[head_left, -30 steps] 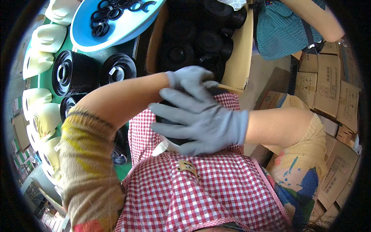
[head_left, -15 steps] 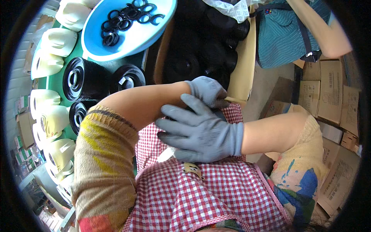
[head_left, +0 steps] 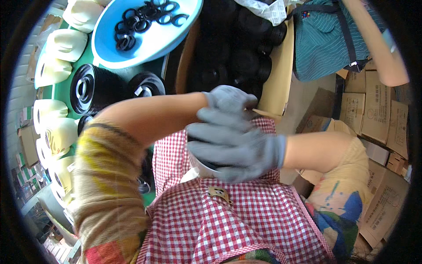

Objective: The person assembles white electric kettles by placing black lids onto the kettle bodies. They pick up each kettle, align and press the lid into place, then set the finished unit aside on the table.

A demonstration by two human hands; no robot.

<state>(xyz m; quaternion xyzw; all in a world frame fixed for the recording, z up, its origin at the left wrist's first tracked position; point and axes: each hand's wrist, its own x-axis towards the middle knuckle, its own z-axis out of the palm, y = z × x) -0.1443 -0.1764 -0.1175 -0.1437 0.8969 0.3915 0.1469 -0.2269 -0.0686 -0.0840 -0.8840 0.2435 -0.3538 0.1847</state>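
Note:
Both my hands wear grey-blue knitted gloves and meet over my lap, in front of a red-and-white checked apron (head_left: 211, 224). My right hand (head_left: 237, 145), smeared by motion, has its fingers stretched out across a dark round piece (head_left: 191, 140), of which only a black side and a pale curved edge show. My left hand (head_left: 228, 99) lies just beyond it with fingers curled in; what they grip is hidden. A white scrap (head_left: 190, 175) sticks out below the piece. At the left stand a black cylinder (head_left: 83, 89) with a ringed end and a black round part (head_left: 149, 86).
A blue basin (head_left: 103, 50) holds several black rings (head_left: 141, 25). Beside it a cardboard box (head_left: 281, 66) is filled with black cylindrical parts (head_left: 250, 66). Cream-coloured shells (head_left: 66, 44) line the left edge. At upper right is a person's arm (head_left: 378, 48); cartons (head_left: 378, 105) stand below.
My right hand has shifted slightly right and blurs, uncovering more of the dark piece and its pale edge. My left forearm has moved a little left. The other person's arm has swung slightly.

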